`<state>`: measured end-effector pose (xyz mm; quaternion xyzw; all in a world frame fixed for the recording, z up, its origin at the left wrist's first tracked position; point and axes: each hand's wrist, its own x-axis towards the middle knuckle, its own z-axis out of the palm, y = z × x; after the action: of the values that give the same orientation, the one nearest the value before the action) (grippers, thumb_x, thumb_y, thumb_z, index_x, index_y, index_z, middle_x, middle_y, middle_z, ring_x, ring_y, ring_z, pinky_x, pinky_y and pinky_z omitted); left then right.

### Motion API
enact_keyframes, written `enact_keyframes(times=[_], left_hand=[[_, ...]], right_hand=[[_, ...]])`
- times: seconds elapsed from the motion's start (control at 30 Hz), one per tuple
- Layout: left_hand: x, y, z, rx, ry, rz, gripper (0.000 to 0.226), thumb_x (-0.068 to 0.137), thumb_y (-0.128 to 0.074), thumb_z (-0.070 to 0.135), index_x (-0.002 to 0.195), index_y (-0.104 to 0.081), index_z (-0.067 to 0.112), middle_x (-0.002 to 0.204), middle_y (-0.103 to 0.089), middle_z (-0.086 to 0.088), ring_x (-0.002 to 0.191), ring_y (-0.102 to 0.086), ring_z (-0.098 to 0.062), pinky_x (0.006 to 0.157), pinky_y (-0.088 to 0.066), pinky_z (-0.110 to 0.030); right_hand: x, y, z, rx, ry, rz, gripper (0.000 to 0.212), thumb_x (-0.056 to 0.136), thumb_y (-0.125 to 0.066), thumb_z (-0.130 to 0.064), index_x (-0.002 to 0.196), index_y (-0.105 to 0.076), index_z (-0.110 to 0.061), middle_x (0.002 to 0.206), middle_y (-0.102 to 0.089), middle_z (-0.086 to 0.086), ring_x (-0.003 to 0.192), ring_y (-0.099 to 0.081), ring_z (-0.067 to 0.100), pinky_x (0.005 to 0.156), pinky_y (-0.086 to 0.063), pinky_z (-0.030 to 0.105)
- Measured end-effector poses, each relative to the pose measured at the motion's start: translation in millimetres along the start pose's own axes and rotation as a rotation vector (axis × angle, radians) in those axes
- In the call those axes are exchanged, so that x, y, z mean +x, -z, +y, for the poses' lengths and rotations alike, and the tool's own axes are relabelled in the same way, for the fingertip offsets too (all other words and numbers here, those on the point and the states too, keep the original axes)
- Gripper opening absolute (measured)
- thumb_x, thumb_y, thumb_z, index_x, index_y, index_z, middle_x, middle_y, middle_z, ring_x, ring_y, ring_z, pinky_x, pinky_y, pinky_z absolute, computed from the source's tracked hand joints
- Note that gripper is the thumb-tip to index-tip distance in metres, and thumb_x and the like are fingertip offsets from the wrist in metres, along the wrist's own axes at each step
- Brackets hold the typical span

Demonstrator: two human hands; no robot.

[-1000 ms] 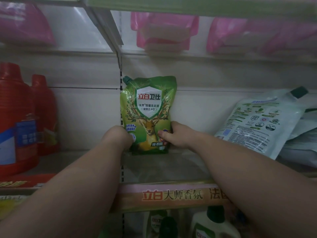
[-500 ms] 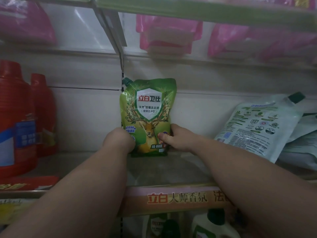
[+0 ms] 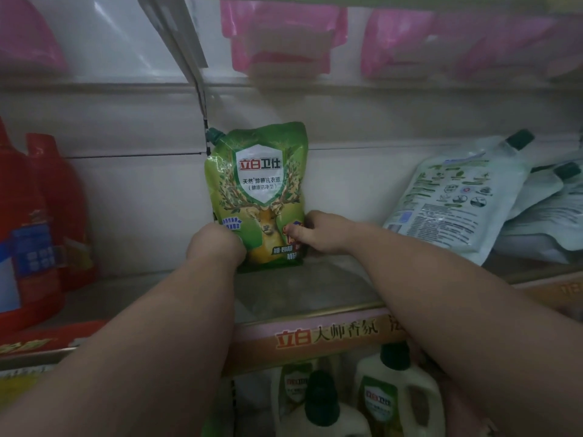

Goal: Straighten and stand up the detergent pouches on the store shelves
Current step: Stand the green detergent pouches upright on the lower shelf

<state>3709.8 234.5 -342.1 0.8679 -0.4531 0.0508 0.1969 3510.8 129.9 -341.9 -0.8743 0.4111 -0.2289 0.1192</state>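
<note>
Shelf: green pouch upright, gripped between both hands' fingers.

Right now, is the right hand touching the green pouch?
Touching. The head view shows the right hand gripping the lower right edge of the upright green pouch, its thumb lying across the pouch's front, with no gap visible.

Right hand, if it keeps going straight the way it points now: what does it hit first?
The right hand points left and inward; it already grips the green detergent pouch at its lower right edge, so the pouch comes first. Behind it, probably the white back panel; depth unclear.
</note>
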Motion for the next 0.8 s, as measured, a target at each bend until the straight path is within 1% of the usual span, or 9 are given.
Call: enact_keyframes(times=[0.17, 0.33, 0.4, 0.47, 0.57, 0.63, 0.7, 0.73, 0.8], left_hand=[[-1.9, -1.0, 0.3, 0.074, -0.020, 0.002, 0.030, 0.108, -0.048, 0.016, 0.128, -0.063, -0.001, 0.098, -0.058, -0.012, 0.107, -0.061, -0.033, 0.080, -0.044, -0.035], [-6.7, 10.3, 3.0, -0.043, 0.014, -0.015, 0.019, 0.108, -0.052, 0.019, 0.117, -0.060, 0.003, 0.090, -0.052, -0.010, 0.095, -0.055, -0.028, 0.082, -0.050, -0.034], [-8.3, 13.9, 2.8, -0.138, 0.009, -0.055, 0.032, 0.107, -0.056, 0.015, 0.133, -0.063, -0.001, 0.102, -0.057, -0.012, 0.097, -0.054, -0.029, 0.098, -0.056, -0.040], [-15.0, 20.2, 5.6, -0.216, 0.035, -0.072, 0.036, 0.105, -0.061, 0.012, 0.136, -0.063, -0.005, 0.111, -0.059, -0.016, 0.099, -0.055, -0.031, 0.109, -0.054, -0.048], [-27.4, 33.2, 8.7, -0.297, 0.077, -0.041, 0.030, 0.099, -0.070, 0.008, 0.125, -0.064, -0.006, 0.115, -0.066, -0.022, 0.094, -0.059, -0.033, 0.102, -0.059, -0.044], [-34.6, 42.2, 11.9, -0.319, 0.086, 0.019, 0.036, 0.097, -0.075, 0.010, 0.126, -0.065, -0.008, 0.107, -0.062, -0.019, 0.093, -0.056, -0.032, 0.099, -0.058, -0.044], [-46.7, 49.6, 17.7, -0.356, 0.096, 0.096, 0.024, 0.098, -0.073, 0.013, 0.115, -0.068, -0.004, 0.097, -0.058, -0.015, 0.091, -0.055, -0.030, 0.093, -0.058, -0.045], [-54.8, 52.0, 20.5, -0.375, 0.107, 0.127, 0.014, 0.099, -0.071, 0.013, 0.100, -0.066, 0.000, 0.089, -0.058, -0.013, 0.084, -0.057, -0.029, 0.081, -0.058, -0.044], [-68.1, 53.9, 25.8, -0.453, 0.131, 0.166, 0.019, 0.099, -0.066, 0.011, 0.082, -0.059, 0.005, 0.077, -0.058, -0.010, 0.068, -0.054, -0.023, 0.059, -0.048, -0.034]], right_hand=[[-0.8, 2.2, 0.0, -0.051, 0.014, 0.003, 0.062, 0.101, -0.044, -0.072, 0.112, -0.055, -0.012, 0.103, -0.065, 0.009, 0.098, -0.062, 0.029, 0.082, -0.043, 0.034], [-0.7, 0.1, 4.0, -0.002, 0.038, -0.025, 0.063, 0.101, -0.045, -0.073, 0.112, -0.059, -0.013, 0.096, -0.068, 0.004, 0.093, -0.067, 0.026, 0.081, -0.049, 0.034], [0.5, 1.2, 4.6, -0.002, 0.039, -0.025, 0.066, 0.100, -0.047, -0.074, 0.115, -0.060, -0.011, 0.100, -0.070, 0.006, 0.094, -0.067, 0.027, 0.081, -0.050, 0.034], [1.0, 3.3, 3.4, -0.018, 0.033, -0.023, 0.070, 0.100, -0.048, -0.073, 0.126, -0.058, -0.009, 0.114, -0.069, 0.012, 0.099, -0.062, 0.028, 0.083, -0.046, 0.034], [2.8, 6.1, 0.7, -0.013, 0.040, -0.010, 0.078, 0.098, -0.053, -0.073, 0.141, -0.054, -0.007, 0.133, -0.068, 0.015, 0.113, -0.063, 0.032, 0.087, -0.045, 0.033], [3.4, 8.6, 0.1, 0.002, 0.039, -0.002, 0.083, 0.095, -0.057, -0.074, 0.143, -0.054, -0.007, 0.137, -0.067, 0.014, 0.120, -0.064, 0.034, 0.090, -0.048, 0.034], [1.9, 12.1, -0.2, 0.025, 0.043, 0.001, 0.084, 0.094, -0.059, -0.074, 0.145, -0.053, -0.007, 0.139, -0.066, 0.014, 0.121, -0.063, 0.033, 0.091, -0.049, 0.035], [-0.4, 14.9, -0.9, 0.043, 0.045, 0.003, 0.084, 0.095, -0.060, -0.073, 0.146, -0.052, -0.007, 0.140, -0.065, 0.014, 0.123, -0.063, 0.033, 0.091, -0.048, 0.034], [-7.2, 21.9, -3.1, 0.076, 0.051, 0.021, 0.084, 0.096, -0.060, -0.071, 0.148, -0.051, -0.006, 0.143, -0.063, 0.014, 0.126, -0.061, 0.033, 0.090, -0.046, 0.033]])
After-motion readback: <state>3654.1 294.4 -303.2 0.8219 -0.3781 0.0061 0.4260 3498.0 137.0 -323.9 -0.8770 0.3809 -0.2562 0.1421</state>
